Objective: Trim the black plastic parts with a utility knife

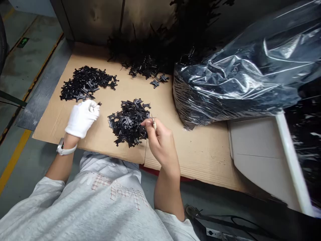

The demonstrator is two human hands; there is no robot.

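The left hand [82, 118] wears a white fabric glove and a white wrist band [65, 147]. Its fingers are bunched together just beside a small black piece [99, 103] at the lower edge of the far-left pile of black plastic parts [86, 83]. The fingers hide the inside of the grip, so whether this hand holds anything cannot be determined.

The right hand [160, 144] is bare. Its thumb and fingers close together on a small pointed tool [154, 124], which stands nearly upright. Its tip is too thin and blurred to identify. The index fingertip [143, 123] sits at the right edge of the central pile of black plastic parts [127, 123] and appears to touch it.

Both piles lie on a cardboard sheet [105, 144]. A third cluster of black parts [144, 68] lies farther forward, merging into a dark mass [140, 43] whose shape cannot be resolved. A clear plastic bag of dark contents [233, 80] lies to the right.
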